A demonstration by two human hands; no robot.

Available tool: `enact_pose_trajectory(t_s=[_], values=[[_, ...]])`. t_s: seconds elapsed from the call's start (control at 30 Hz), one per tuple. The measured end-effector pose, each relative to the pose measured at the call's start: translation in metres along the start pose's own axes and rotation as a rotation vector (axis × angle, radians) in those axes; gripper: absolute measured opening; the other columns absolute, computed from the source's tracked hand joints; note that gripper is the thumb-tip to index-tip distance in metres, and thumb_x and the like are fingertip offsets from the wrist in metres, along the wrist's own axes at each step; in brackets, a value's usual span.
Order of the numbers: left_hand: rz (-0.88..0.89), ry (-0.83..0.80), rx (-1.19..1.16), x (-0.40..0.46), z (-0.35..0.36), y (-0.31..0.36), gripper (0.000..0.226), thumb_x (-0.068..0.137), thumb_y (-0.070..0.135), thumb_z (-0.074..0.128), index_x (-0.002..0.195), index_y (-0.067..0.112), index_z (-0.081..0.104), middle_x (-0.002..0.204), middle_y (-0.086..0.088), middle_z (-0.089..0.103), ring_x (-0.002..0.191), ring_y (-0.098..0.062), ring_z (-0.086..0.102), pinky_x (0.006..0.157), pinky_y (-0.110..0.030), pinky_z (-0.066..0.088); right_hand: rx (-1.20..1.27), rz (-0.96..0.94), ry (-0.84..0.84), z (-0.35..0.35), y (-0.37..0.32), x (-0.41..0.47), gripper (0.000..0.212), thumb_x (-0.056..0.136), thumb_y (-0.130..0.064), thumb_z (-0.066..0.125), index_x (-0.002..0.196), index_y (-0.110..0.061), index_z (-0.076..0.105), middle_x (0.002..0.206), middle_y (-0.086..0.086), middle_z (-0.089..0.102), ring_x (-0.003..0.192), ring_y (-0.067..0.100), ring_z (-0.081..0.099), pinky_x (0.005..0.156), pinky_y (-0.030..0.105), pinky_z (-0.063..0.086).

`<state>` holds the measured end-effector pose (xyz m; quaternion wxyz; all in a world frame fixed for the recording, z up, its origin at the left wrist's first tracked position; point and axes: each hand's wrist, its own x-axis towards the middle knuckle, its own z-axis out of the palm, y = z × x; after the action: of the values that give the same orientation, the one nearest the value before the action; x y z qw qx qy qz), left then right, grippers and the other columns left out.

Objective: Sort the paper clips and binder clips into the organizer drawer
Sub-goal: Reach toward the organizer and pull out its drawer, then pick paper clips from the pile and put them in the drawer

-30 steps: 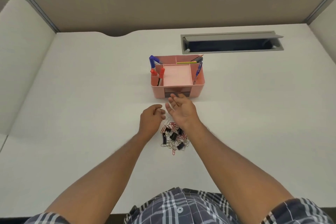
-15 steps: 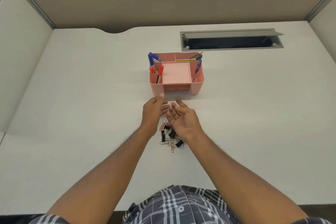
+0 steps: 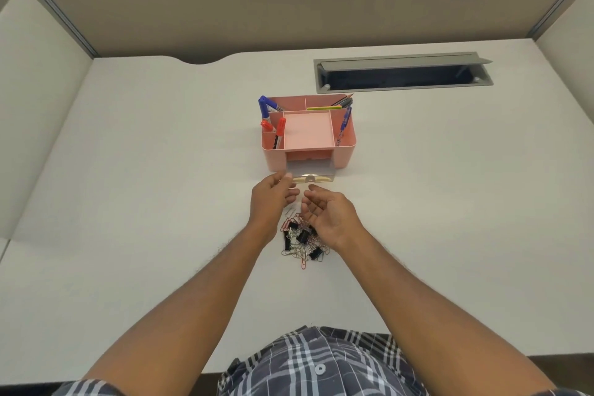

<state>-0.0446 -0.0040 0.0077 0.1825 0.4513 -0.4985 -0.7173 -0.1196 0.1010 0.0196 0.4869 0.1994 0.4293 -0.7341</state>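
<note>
A pink desk organizer (image 3: 345,156) stands mid-table with pens in its side slots. Its clear drawer (image 3: 310,171) is pulled out toward me and looks empty. My left hand (image 3: 272,199) sits at the drawer's front left corner, thumb and fingers touching its front edge. My right hand (image 3: 331,217) hovers palm up, fingers loosely curled and apart, holding nothing, just in front of the drawer. Under and behind that hand lies a pile of paper clips and black binder clips (image 3: 302,241) on the white table.
A grey cable hatch (image 3: 401,72) is set into the table behind the organizer, its lid tilted open. Beige partition walls close off the back and both sides. Bare white tabletop (image 3: 144,202) spreads left and right.
The drawer has slid out of the organizer toward me. My left hand moved forward to its front edge. My right hand drew back from the drawer front, palm still up.
</note>
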Motion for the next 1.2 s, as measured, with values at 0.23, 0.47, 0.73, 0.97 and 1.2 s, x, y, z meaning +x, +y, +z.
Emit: enact_pose_trajectory(t_s=[0.23,0.47,0.73,0.97,1.2], values=[[0.134,0.099,0.475,-0.006,-0.014,-0.007,0.028,0.095,0.024,0.053,0.121,0.016,0.063,0.105,-0.002,0.068,0.095,-0.017,0.064,0.092,-0.033,0.052,-1.102,-0.402,0.198,-0.047,-0.034,-0.002,0.025,0.092,-0.007,0.053,0.111,-0.013,0.067,0.097,0.006,0.067,0.082,0.021,0.065,0.084,0.038,0.057],[0.36,-0.126,1.111,-0.012,-0.023,-0.031,0.037,0.094,0.025,0.06,0.129,0.012,0.06,0.119,-0.012,0.056,0.111,-0.027,0.054,0.095,-0.035,0.044,-1.935,-0.482,0.0,-0.068,-0.02,-0.007,0.028,0.088,-0.018,0.063,0.113,-0.004,0.063,0.108,0.011,0.053,0.103,0.032,0.057,0.08,0.033,0.045],[0.45,-0.139,1.22,-0.018,-0.021,-0.039,0.032,0.091,0.019,0.064,0.122,0.009,0.064,0.113,-0.011,0.057,0.108,-0.028,0.052,0.09,-0.035,0.045,-1.974,-0.584,-0.05,-0.059,0.007,-0.005,0.032,0.087,-0.017,0.066,0.118,-0.008,0.059,0.115,0.009,0.049,0.102,0.028,0.054,0.086,0.036,0.047],[0.458,-0.157,1.284,-0.021,-0.021,-0.042,0.014,0.09,0.015,0.059,0.101,0.014,0.068,0.101,-0.006,0.06,0.099,-0.024,0.053,0.078,-0.031,0.045,-1.992,-0.697,-0.076,-0.059,0.008,-0.004,0.018,0.088,-0.006,0.054,0.101,-0.006,0.066,0.107,0.008,0.053,0.095,0.027,0.053,0.081,0.037,0.048],[0.452,-0.163,1.298,-0.025,-0.019,-0.036,0.019,0.084,0.005,0.051,0.071,0.017,0.056,0.08,-0.003,0.056,0.079,-0.023,0.051,0.062,-0.031,0.04,-1.944,-0.743,-0.088,-0.067,-0.002,-0.003,0.023,0.088,-0.002,0.048,0.099,-0.008,0.067,0.104,0.005,0.059,0.098,0.023,0.053,0.08,0.029,0.042]])
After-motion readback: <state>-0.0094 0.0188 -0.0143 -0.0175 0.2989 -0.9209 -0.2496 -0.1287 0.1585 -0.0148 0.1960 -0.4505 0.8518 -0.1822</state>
